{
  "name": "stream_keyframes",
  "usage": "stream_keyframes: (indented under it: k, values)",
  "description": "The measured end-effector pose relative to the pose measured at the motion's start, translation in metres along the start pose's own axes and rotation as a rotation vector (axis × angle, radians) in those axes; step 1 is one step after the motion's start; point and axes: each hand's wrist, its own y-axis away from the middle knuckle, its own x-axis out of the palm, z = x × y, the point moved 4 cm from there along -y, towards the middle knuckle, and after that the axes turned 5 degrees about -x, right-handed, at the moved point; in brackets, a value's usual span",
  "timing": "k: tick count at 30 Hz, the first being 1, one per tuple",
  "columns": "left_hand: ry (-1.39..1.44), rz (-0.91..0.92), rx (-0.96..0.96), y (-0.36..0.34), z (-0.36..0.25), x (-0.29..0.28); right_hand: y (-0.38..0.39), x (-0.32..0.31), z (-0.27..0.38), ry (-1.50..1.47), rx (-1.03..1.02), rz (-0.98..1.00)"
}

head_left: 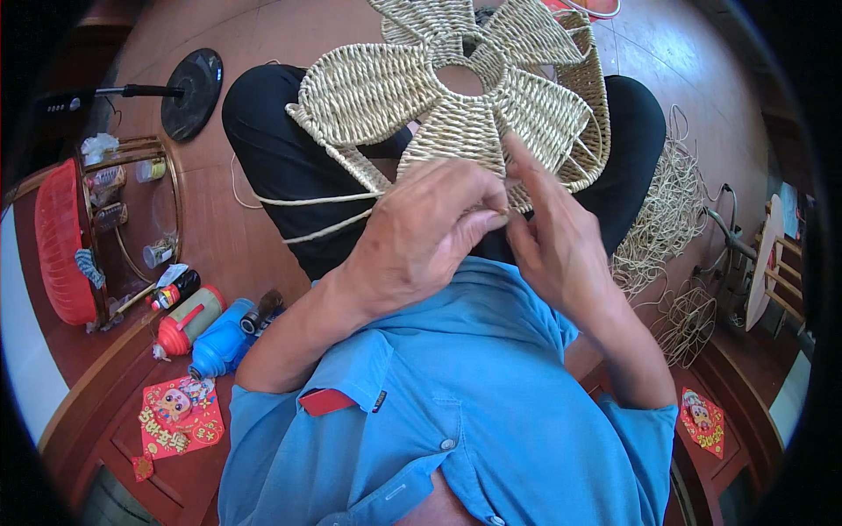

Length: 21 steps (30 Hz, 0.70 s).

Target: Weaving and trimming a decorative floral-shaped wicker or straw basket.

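Note:
Across my knees rests a woven straw basket (368, 92) with flower-like petals around a round hole. At its near petal's lower edge, my left hand (425, 228) is closed in a pinch, thumb against bent index; its small contents are hidden. Two loose straw cords (320, 201) stick out to the left from beneath that hand. My right hand (557, 223) grips the basket's near rim, its index finger straight along a petal and its thumb bent close to the left fingertips. The rim between the hands is partly covered.
A tangled pile of straw cord (662, 210) lies on the floor at right, with a looser coil (688, 320) nearer. At left stand a blue flask (219, 337), a red-topped thermos (189, 320), a rack (127, 167) with jars, and a round black stand base (191, 95).

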Motion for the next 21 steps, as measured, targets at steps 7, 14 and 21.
stream_keyframes:
  k: [7, 14, 21]
  values:
    - [0.762, -0.212, 0.037, 0.021, -0.018, -0.094, 0.005, 0.013, 0.028, -0.274, -0.363, 0.088]
    - [0.650, -1.081, -0.103, 0.083, 0.086, -0.302, 0.032, -0.058, -0.068, -0.934, 0.054, -0.321]
    - [0.475, -0.808, -0.490, 0.101, 0.124, -0.233, 0.061, -0.064, -0.111, -1.167, 0.197, -0.254]
